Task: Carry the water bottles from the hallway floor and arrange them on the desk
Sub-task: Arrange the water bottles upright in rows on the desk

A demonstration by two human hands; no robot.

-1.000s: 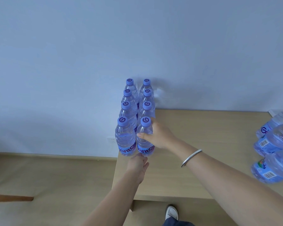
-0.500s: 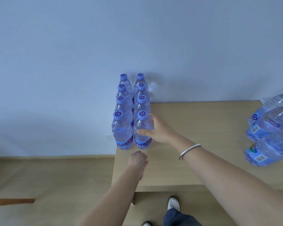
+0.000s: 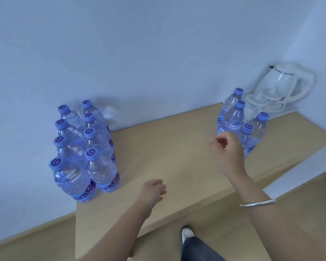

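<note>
Several clear water bottles with blue caps stand in two tight rows [image 3: 87, 151] at the left end of the wooden desk [image 3: 167, 159], against the wall. A second cluster of several upright bottles [image 3: 241, 125] stands at the desk's back right. My right hand [image 3: 227, 153], a bangle on its wrist, hovers just left of that cluster with loosely curled fingers, holding nothing. My left hand [image 3: 152, 193] hangs over the desk's front, right of the nearest row bottle, fingers loosely curled and empty.
A white electric kettle [image 3: 282, 81] and white cups [image 3: 260, 102] sit in the back right corner behind the bottles. Wooden floor [image 3: 36, 240] lies left of and below the desk. My shoe [image 3: 186, 234] and trouser leg show at the desk's front edge.
My right hand has let go of the front row bottle and swung right to the other cluster. My left hand drew back slightly. The view turned right, bringing the kettle in.
</note>
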